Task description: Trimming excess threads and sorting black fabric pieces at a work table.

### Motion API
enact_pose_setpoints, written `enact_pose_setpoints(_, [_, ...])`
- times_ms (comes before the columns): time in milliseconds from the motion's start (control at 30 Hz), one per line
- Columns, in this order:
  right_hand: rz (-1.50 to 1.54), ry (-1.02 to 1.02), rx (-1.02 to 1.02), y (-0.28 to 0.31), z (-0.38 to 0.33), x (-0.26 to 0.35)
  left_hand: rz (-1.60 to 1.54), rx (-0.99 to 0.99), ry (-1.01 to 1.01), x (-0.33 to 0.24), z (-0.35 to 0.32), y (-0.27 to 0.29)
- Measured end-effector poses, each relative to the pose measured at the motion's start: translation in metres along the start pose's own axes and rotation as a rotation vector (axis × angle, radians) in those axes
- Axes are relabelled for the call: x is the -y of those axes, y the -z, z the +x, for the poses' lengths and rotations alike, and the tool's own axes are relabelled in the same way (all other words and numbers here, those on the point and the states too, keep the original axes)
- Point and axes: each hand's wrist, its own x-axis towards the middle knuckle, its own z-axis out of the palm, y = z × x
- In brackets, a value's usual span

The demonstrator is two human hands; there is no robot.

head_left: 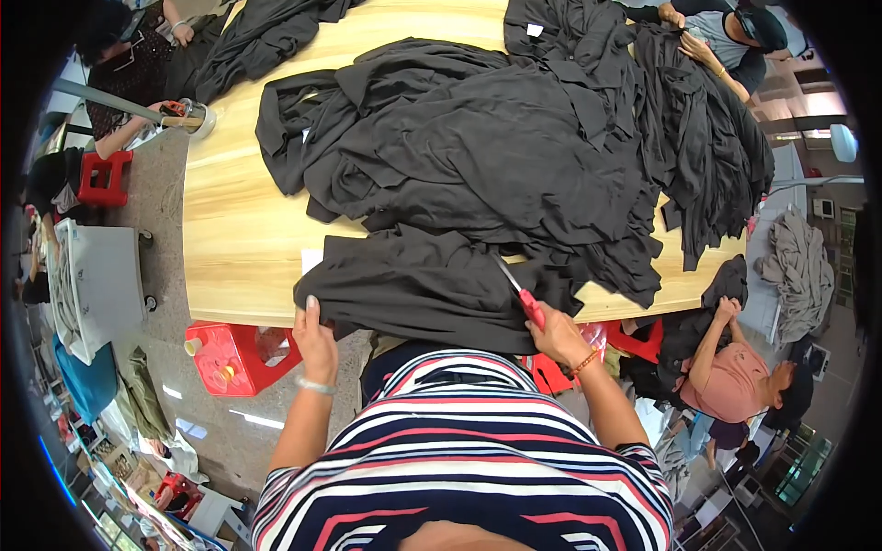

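A dark garment [404, 280] lies along the table's near edge, its front part hanging over. My left hand [315, 344] grips its left end, thumb on top and the fingers mostly hidden. In my right hand [562, 338] is a red-handled tool [525, 298] with a slim metal blade that points up and left over the garment's right end. I cannot tell whether it is a pair of scissors or a knife. A small white label [311, 260] shows at the garment's upper left corner. Just beyond it is a large heap of dark garments [459, 147].
The pale wooden table [225, 230] carries more dark clothes [262, 41] at the far left. Red stools [225, 358] stand under the near edge. Co-workers sit at the far left, far right and near right [730, 367]. A white wheeled bin [106, 285] is on the left.
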Motion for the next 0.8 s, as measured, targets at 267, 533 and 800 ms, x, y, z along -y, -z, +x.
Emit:
enact_pose_setpoints(267, [-0.101, 0.128, -0.297, 0.035, 0.016, -0.014, 0.954, -0.169, -0.773, 0.008, 0.015, -0.024])
enact_pose_setpoints(533, [-0.131, 0.278, -0.451, 0.069, 0.069, 0.028, 1.522, -0.029, -0.787, -0.004, 0.065, -0.028])
enact_pose_setpoints(800, [-0.268, 0.078, -0.511, 0.044, 0.163, 0.063, 0.778, 0.146, -0.279, 0.045, 0.168, -0.149])
